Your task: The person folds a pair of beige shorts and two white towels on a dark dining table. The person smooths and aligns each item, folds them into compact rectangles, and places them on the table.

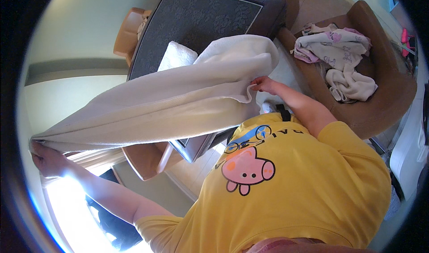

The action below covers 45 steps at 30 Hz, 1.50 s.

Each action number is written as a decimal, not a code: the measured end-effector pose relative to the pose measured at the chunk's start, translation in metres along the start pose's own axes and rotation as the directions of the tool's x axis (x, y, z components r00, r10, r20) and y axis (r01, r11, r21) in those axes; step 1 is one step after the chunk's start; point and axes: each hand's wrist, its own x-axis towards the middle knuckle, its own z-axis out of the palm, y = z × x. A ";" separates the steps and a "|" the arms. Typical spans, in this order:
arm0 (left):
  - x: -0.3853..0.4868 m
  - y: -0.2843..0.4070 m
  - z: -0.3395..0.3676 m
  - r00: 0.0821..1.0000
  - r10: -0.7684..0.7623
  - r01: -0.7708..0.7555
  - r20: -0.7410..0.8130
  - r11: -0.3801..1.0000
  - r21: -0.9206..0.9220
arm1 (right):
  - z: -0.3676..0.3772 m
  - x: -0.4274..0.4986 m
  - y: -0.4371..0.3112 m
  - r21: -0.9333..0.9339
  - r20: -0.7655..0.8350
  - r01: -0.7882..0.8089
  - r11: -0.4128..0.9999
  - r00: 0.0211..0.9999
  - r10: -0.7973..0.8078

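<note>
A large cream cloth (161,99), perhaps a towel or blanket, hangs stretched and folded lengthwise across the view, above a dark table (201,15) with a patterned top. My left hand (50,159), raised at the far left, grips one gathered end of it. Near the other end, my right hand (264,85) pinches the cloth's edge between thumb and fingers, close to my waist. Part of the cloth bulges over the table's near right side. A folded white towel (177,56) lies on the tabletop behind it, partly covered from view.
To the right, a brown armchair (385,109) holds a crumpled printed cloth (335,45) and a bunched cream cloth (352,84). Another brown chair (129,32) stands beyond the table, and one (144,162) at its left. A bright window (73,212) is at lower left.
</note>
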 end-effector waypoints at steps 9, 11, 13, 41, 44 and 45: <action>-0.001 0.007 0.009 0.999 -0.046 0.047 0.014 0.995 -0.084 | 0.012 0.016 0.005 0.350 -0.040 0.003 0.937 0.999 0.012; -0.003 0.006 0.010 0.999 -0.041 0.043 0.022 0.994 -0.104 | 0.013 0.008 0.001 0.458 -0.030 0.030 0.888 0.999 -0.018; -0.005 0.004 0.012 0.999 -0.033 0.035 0.023 0.993 -0.116 | 0.012 -0.002 -0.003 0.509 0.002 -0.010 0.860 1.000 0.010; -0.007 -0.110 0.023 0.995 -0.053 0.041 0.088 0.991 0.131 | -0.197 -0.129 -0.124 -0.080 -0.486 0.431 0.899 0.770 -0.413; -0.025 -0.140 0.028 0.941 -0.137 0.151 0.308 0.988 -0.019 | -0.246 -0.172 -0.163 -0.398 -0.507 0.295 0.868 0.718 -0.477; -0.037 -0.148 0.030 0.893 -0.194 0.283 0.407 0.944 -0.171 | -0.254 -0.182 -0.169 -0.379 -0.523 0.324 0.867 0.698 -0.489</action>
